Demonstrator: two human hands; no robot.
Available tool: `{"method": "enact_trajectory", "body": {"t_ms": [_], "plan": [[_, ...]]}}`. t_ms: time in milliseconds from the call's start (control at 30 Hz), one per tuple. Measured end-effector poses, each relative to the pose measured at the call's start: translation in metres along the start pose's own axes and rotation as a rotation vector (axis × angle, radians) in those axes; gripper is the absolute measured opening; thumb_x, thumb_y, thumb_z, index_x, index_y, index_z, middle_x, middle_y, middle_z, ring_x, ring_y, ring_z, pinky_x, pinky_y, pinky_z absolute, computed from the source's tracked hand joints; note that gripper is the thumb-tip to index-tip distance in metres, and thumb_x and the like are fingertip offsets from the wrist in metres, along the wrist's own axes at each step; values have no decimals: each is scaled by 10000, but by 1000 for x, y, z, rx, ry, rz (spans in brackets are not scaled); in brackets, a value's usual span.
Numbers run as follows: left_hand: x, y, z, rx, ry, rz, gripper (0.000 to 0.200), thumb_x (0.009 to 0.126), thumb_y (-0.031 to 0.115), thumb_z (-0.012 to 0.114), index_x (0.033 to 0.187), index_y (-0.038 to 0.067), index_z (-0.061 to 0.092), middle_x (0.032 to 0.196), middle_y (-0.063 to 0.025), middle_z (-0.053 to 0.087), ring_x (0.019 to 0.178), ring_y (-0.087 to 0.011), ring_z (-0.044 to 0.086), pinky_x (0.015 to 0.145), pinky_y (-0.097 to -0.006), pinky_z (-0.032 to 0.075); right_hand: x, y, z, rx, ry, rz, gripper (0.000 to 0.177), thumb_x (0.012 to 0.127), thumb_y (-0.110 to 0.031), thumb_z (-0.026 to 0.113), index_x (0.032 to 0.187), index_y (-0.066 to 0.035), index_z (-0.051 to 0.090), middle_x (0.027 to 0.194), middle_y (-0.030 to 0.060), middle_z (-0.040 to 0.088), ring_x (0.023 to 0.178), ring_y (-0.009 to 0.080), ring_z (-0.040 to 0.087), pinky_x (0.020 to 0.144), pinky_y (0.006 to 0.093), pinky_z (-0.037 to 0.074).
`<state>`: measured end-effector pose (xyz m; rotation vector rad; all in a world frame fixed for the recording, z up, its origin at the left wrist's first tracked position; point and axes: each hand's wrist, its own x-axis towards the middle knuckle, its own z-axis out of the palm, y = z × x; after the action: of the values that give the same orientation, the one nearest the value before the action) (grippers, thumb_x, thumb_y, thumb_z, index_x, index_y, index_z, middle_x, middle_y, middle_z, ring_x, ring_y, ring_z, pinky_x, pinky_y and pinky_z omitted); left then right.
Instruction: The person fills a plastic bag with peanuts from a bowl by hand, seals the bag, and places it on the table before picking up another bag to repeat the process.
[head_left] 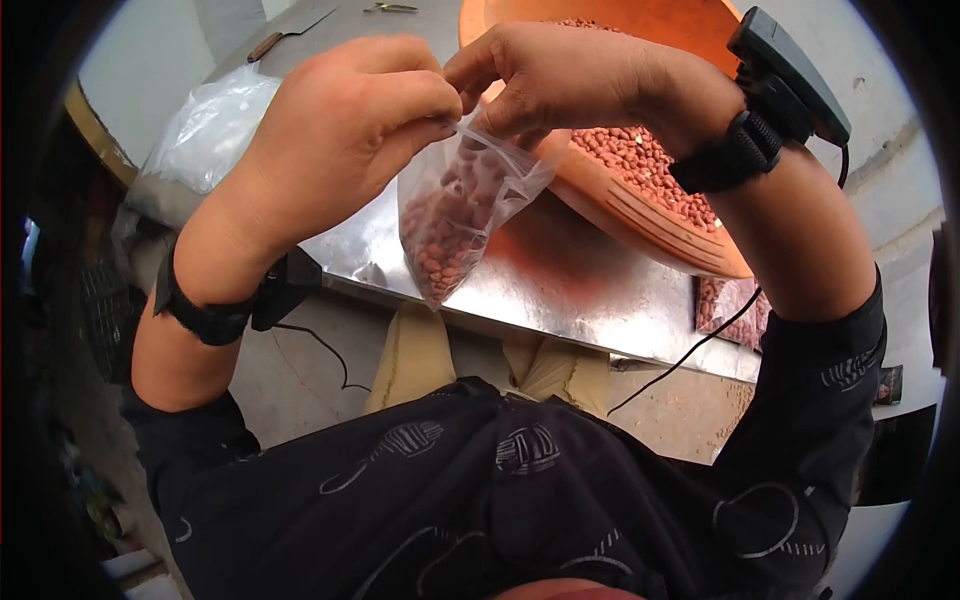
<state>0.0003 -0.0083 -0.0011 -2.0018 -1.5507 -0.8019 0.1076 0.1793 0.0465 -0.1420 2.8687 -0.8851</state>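
A clear plastic bag [447,225], partly filled with reddish-brown peanuts, hangs from my two hands near the front edge of the metal table. My left hand [345,120] is closed, pinching the bag's top edge between thumb and fingers. On the other side of the opening, my right hand [545,80] grips the top of the bag with bent fingers, some of them hidden behind the plastic. Behind the right wrist stands a large orange basin [640,215] holding loose peanuts [630,165].
The metal table [360,245] reflects the light. A pile of clear plastic bags [215,125] lies at left, with a wooden-handled knife [290,35] behind it. Another bag of peanuts [730,308] rests at the right edge. Black cables hang from devices on both wrists.
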Motion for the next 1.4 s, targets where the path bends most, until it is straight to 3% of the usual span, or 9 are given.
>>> {"method": "enact_trajectory", "body": {"t_ms": [167, 233, 333, 367, 567, 867, 933, 1167, 1400], "plan": [[-3, 3, -1, 4, -20, -18, 151, 789, -44, 721, 914, 11, 657, 888, -81, 625, 753, -237, 614, 647, -309, 492, -23, 29, -35, 116, 180, 189, 259, 906, -229, 673, 1069, -28, 664, 946, 44, 677, 831, 140, 690, 745, 294, 579], [-4, 3, 0, -16, -17, -22, 156, 782, -57, 719, 909, 4, 652, 884, -82, 623, 743, -232, 612, 642, -303, 490, -41, 57, -55, 75, 57, 359, 256, 904, -226, 683, 1074, -40, 639, 924, 33, 662, 796, 121, 680, 676, 277, 574], [-4, 3, 0, -49, -10, -26, 168, 769, -73, 718, 906, -4, 648, 881, -86, 621, 734, -224, 610, 635, -295, 488, -72, 114, -62, -114, -108, 779, 564, 858, -214, 741, 1322, -19, 487, 1041, 127, 664, 844, 211, 698, 665, 355, 614], [-5, 3, 0, -62, -7, -30, 173, 765, -78, 718, 906, -6, 646, 880, -87, 620, 732, -220, 610, 633, -292, 487, -86, 133, -63, -155, -154, 868, 760, 814, -256, 797, 1426, -18, 415, 1130, 218, 664, 873, 321, 702, 670, 415, 622], [-5, 0, 2, -83, 11, 2, 196, 758, -82, 719, 924, -9, 645, 883, -100, 621, 740, -225, 614, 637, -290, 494, -123, 173, -63, -272, -271, 1269, 937, 778, -104, 792, 1519, -64, 219, 1133, 255, 640, 692, 318, 713, 601, 406, 624], [-5, -3, 5, -120, 27, 11, 195, 756, -78, 715, 928, -18, 647, 887, -111, 624, 734, -231, 618, 627, -297, 495, -79, 217, -38, 373, 48, 999, 1049, 830, -181, 810, 1581, -110, 81, 1034, 91, 656, 705, 175, 615, 624, 358, 548], [-2, -4, 5, -130, 22, 13, 190, 757, -77, 713, 925, -19, 646, 886, -111, 624, 730, -232, 617, 626, -299, 496, -43, 207, -24, 510, 201, 730, 740, 899, -293, 747, 1482, -179, 308, 890, -29, 634, 667, 108, 588, 559, 292, 506], [5, 2, 7, -126, 2, 15, 186, 756, -84, 708, 918, -15, 645, 887, -109, 624, 729, -240, 616, 626, -303, 499, 21, 194, -4, 91, 363, 404, 385, 907, -163, 684, 1268, -78, 582, 762, -29, 591, 586, 63, 519, 486, 231, 423], [5, 5, 2, -100, -25, 3, 174, 768, -81, 710, 914, -11, 646, 893, -96, 627, 732, -232, 614, 629, -299, 492, -2, 168, -29, 41, 294, 397, 498, 830, -131, 705, 1300, -17, 587, 768, 43, 619, 574, 121, 517, 480, 291, 418]]}}
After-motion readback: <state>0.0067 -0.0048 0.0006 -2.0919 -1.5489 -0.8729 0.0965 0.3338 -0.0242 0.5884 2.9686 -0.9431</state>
